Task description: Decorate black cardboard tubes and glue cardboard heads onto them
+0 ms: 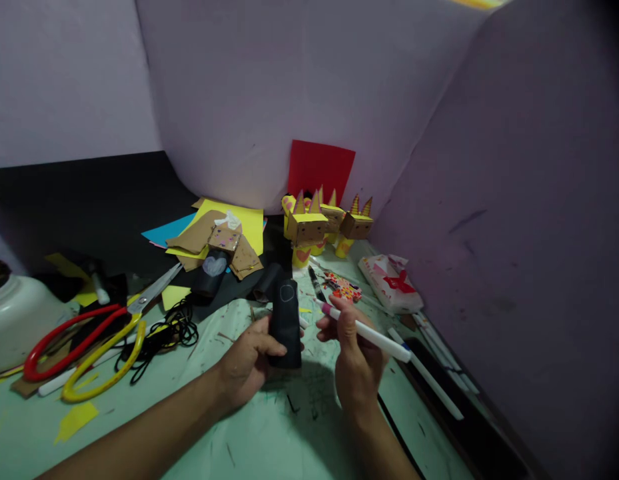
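A black paper tube stands nearly upright in my left hand, whose thumb lies across its lower part. Near the top of the tube is a thin, pale, rounded outline. Just to the right, my right hand is closed around a white marker with a pink band near its tip. The tip points up and left toward the tube, a small distance from it. Behind the tube another black roll lies on the table.
Left are red-and-yellow scissors, black cord and a white jar. A cardboard-headed figure lies on coloured paper. Horned box figures stand behind, before red paper. A white packet sits right.
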The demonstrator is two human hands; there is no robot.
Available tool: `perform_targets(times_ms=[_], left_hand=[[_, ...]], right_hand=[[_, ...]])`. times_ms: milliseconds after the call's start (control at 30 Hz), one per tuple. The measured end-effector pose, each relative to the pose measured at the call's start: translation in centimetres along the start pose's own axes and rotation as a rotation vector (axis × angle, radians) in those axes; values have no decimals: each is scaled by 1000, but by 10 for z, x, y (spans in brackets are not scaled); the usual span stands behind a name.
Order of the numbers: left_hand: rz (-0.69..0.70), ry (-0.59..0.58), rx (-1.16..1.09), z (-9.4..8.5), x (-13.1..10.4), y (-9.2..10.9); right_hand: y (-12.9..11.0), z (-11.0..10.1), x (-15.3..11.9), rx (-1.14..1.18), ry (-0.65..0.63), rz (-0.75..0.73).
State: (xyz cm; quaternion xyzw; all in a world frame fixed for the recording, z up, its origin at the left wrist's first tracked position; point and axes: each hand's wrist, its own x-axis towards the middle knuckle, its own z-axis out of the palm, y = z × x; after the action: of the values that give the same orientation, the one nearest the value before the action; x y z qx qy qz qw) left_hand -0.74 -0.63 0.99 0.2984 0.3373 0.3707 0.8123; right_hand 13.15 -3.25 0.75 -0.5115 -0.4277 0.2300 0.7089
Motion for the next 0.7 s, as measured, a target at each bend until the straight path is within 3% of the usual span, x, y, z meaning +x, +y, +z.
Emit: perform_targets(times_ms=[200, 333, 700], left_hand=[[58, -90, 8, -3, 3, -5], [91, -145, 33, -1, 2, -9], [195, -177, 101, -1, 4, -19]], right_hand=[[-1, 0, -5, -85, -11, -131], [-2, 4, -7, -132, -22, -102], [3, 3, -6, -256, -74, -191]])
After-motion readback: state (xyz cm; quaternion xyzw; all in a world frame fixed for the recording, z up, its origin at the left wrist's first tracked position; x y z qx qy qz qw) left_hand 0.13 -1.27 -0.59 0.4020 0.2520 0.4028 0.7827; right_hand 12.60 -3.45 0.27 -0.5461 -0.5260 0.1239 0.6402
